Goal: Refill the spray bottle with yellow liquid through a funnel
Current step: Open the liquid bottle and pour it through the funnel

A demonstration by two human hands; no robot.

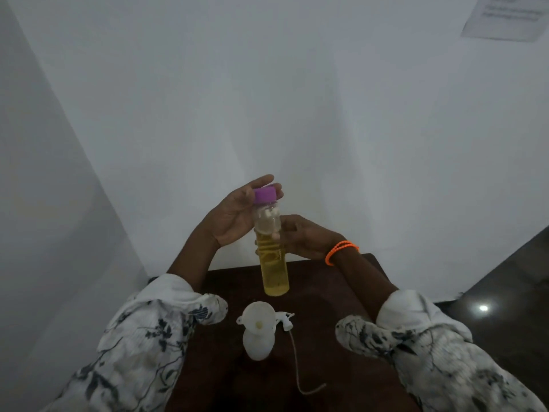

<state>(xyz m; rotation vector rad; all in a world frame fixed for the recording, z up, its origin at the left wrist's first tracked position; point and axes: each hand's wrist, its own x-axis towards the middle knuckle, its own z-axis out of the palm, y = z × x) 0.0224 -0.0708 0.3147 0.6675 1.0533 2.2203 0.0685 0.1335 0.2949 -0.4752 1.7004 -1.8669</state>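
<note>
Head view: clear plastic bottle point(271, 251) w/ ribbed waist, tall cylinder shape, held upright above the far edge of a dark brown wooden table point(335, 346); yellow liquid point(274, 278) fills approx the lower two-thirds, upper part clear w/ a few bubbles; smooth purple screw cap point(265, 194) on top. Right hand point(303, 236) grips the bottle at mid-body, fingers curled round the ribbed section; orange beaded bracelet point(341, 251) on that wrist. Left hand point(237, 212) is up at the cap, palm facing it, fingers straight-ish and spread behind and beside the purple lid, fingertips touching it; can't tell if it truly pinches the cap. Both sleeves point(142, 346) are white cloth w/ dark floral print, pushed up the forearms.

Nearer the person, on the table: white opaque spray bottle point(258, 343), rounded body, standing upright; white plastic funnel point(259, 318) sits in its neck, wide round bowl w/ a small tab at the left, a yellowish spot at the bowl's centre. Just beside it on the right lies the white trigger spray head point(285, 319), off the bottle, w/ its thin dip tube point(297, 367) trailing toward the near edge and curling rightward. Behind: plain white wall point(267, 84); a sheet of paper point(505, 16) stuck on it top right, text blurred.
</note>
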